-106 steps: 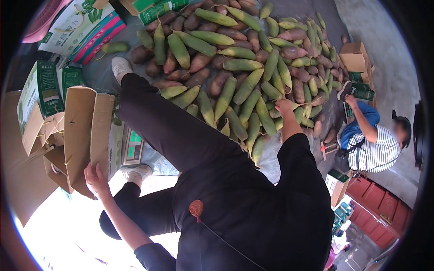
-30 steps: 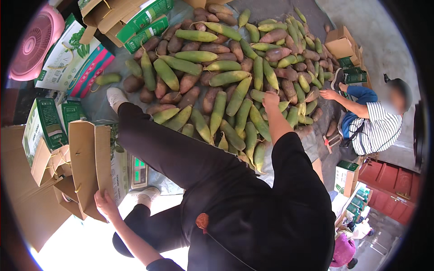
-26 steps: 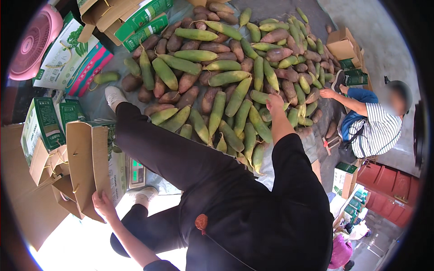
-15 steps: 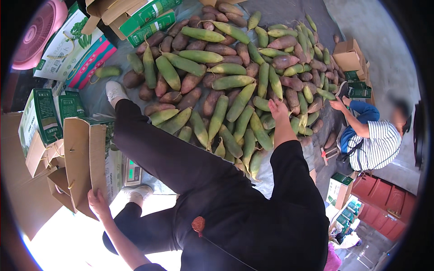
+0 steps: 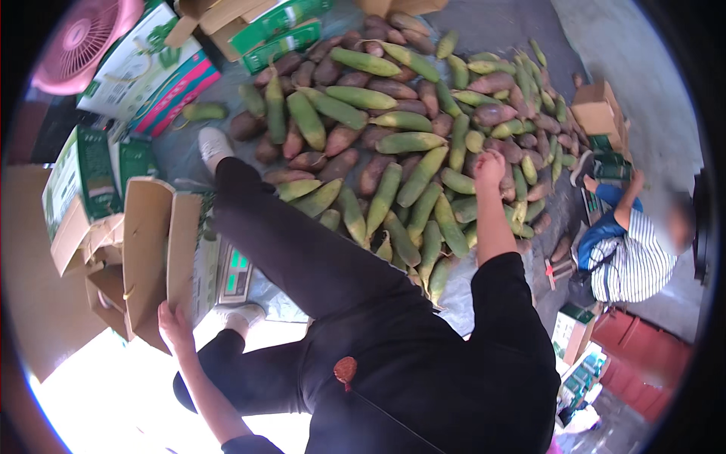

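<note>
My left hand (image 5: 175, 327) grips the lower edge of an open cardboard box (image 5: 148, 253), fingers closed on its flap. Out over the heap, my right hand (image 5: 490, 169) has its fingers curled beside a green radish (image 5: 474, 141), which shows nearly end-on. It appears held, though the fingers partly hide the contact. Around that hand lie many green radishes (image 5: 420, 175) mixed with reddish-purple ones (image 5: 495, 115). A scale (image 5: 234, 274) with a lit green display sits against the box; whether the box rests on it cannot be made out.
Green-and-white cartons (image 5: 83, 181) stand at the left, below a pink plastic basket (image 5: 87, 38). More cartons (image 5: 280, 41) lie behind the heap. At the right, a person in a striped shirt (image 5: 631, 261) sits near a brown box (image 5: 597, 113). My white shoe (image 5: 214, 145) touches the heap's left side.
My right hand's fingers have curled in, and the radish beside it has turned from lengthwise to nearly end-on. The view has shifted slightly. The other person's arm has drawn back from the heap.
</note>
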`<state>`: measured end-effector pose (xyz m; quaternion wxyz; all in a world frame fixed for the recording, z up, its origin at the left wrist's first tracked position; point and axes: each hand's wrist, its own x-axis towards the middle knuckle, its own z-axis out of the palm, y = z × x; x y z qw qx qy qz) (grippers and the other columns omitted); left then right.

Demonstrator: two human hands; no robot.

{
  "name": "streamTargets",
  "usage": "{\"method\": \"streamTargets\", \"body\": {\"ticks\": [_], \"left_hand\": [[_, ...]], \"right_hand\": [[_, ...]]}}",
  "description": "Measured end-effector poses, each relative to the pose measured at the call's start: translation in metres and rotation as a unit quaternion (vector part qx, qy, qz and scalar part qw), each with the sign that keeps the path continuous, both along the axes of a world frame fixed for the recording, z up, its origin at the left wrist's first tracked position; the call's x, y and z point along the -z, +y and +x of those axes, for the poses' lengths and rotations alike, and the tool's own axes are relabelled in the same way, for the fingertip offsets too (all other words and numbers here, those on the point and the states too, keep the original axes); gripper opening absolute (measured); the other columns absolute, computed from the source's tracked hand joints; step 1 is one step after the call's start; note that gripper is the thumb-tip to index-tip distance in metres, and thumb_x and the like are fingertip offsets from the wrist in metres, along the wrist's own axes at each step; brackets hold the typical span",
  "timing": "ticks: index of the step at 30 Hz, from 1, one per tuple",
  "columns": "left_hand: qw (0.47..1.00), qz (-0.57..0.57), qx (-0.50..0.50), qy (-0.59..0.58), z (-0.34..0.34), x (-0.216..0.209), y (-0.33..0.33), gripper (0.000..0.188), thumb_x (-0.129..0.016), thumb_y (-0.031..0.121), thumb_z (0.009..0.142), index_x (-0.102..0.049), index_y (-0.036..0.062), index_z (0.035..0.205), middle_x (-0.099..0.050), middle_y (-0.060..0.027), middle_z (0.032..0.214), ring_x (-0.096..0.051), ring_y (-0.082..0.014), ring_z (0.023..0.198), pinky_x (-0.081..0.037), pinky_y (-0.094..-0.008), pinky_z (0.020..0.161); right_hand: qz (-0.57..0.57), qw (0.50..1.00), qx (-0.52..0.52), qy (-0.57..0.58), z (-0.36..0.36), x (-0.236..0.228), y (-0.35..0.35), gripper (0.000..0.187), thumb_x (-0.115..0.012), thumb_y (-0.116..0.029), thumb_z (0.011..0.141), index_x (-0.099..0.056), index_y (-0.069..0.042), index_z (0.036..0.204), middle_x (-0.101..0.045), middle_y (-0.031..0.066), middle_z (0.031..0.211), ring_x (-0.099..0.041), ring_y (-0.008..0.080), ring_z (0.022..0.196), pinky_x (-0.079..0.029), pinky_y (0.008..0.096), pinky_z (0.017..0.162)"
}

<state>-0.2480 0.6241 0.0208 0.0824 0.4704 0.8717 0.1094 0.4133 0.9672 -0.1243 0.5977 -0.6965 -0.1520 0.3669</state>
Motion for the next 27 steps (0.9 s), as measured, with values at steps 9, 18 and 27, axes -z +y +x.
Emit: {"method": "streamTargets", "body": {"ticks": [9, 18, 27], "left_hand": [[0.996, 0.091, -0.008, -0.006, 0.022, -0.016, 0.014, 0.026, -0.058, 0.003, 0.078, -0.058, 0.0023, 0.104, -0.058, -0.0161, 0.093, -0.058, -0.0349, 0.086, -0.047, -0.0409, 0.075], [0.977, 0.206, -0.045, -0.031, 0.025, -0.027, 0.009, 0.017, -0.059, 0.002, 0.079, -0.062, 0.0021, 0.095, -0.061, -0.0126, 0.083, -0.062, -0.0263, 0.077, -0.048, -0.0340, 0.070], [0.959, 0.271, -0.073, -0.044, 0.026, -0.041, 0.008, 0.008, -0.060, 0.002, 0.081, -0.063, 0.0009, 0.088, -0.061, -0.0121, 0.079, -0.062, -0.0240, 0.071, -0.048, -0.0306, 0.066]], "right_hand": [[0.132, 0.980, -0.137, 0.061, -0.070, -0.084, 0.047, 0.014, -0.053, 0.000, 0.076, -0.053, -0.002, 0.090, -0.051, 0.0036, 0.065, -0.043, 0.0105, 0.047, -0.034, 0.0224, 0.042], [0.243, 0.833, -0.476, 0.140, -0.266, -0.224, 0.006, 0.014, -0.047, -0.002, 0.087, -0.053, -0.001, 0.100, -0.045, 0.0018, 0.070, -0.038, 0.0091, 0.061, -0.031, 0.0246, 0.056], [0.282, 0.587, -0.657, 0.380, -0.482, -0.328, -0.061, 0.005, -0.048, -0.002, 0.085, -0.051, -0.002, 0.088, -0.054, 0.0062, 0.073, -0.047, 0.0121, 0.056, -0.041, 0.0229, 0.059]]}}
